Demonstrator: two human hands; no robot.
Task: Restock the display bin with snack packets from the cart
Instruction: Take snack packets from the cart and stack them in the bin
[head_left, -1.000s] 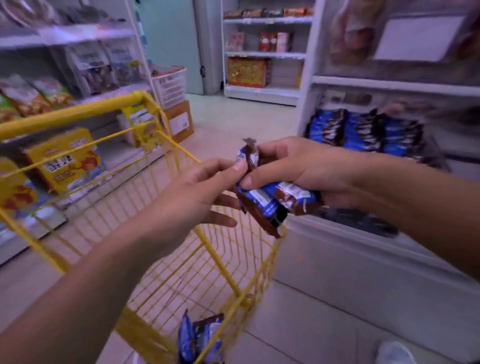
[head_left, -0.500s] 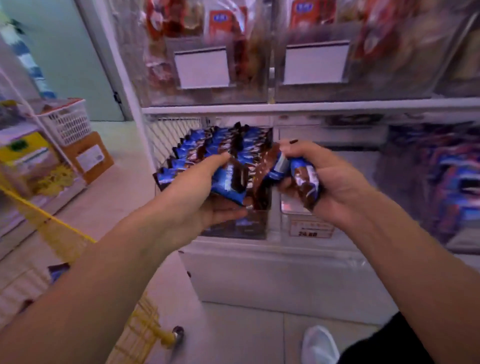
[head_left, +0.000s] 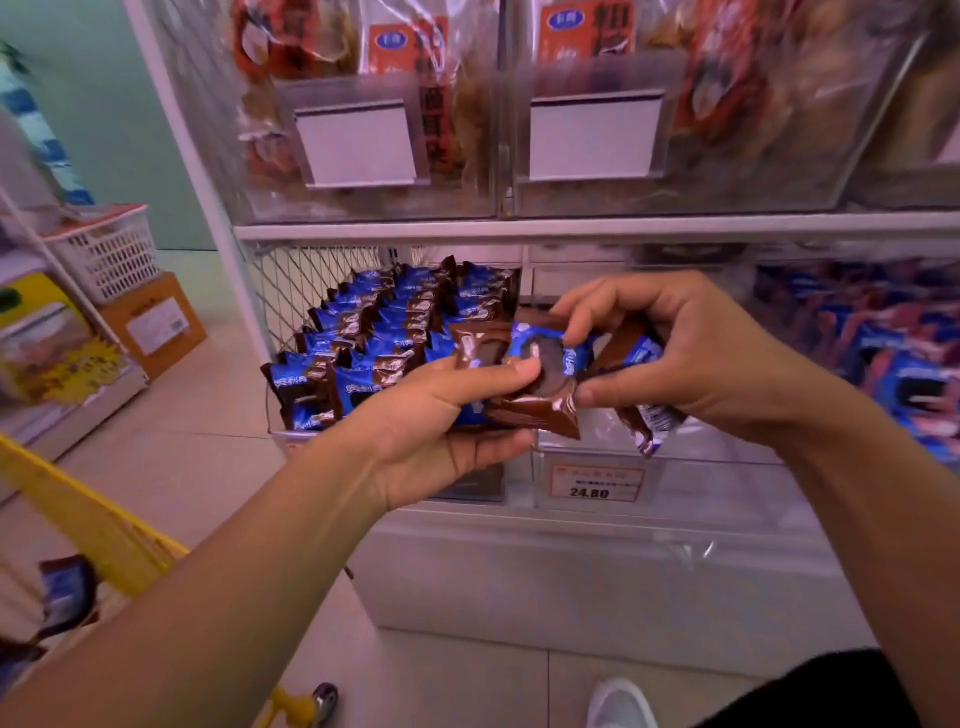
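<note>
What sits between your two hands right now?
In the head view, a blue-and-brown snack packet spans the gap: the left hand grips it, the right hand pinches it, above the display bin.

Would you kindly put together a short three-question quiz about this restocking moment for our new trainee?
1. True or false: the left hand and the right hand both hold blue-and-brown snack packets.
2. Where is the display bin with the rowed packets? A) on the floor B) on the shelf under the clear upper bins C) inside the yellow cart
3. Fill in: the price tag below the hands reads ____.

Key: 1 true; 2 B; 3 24.80
</note>
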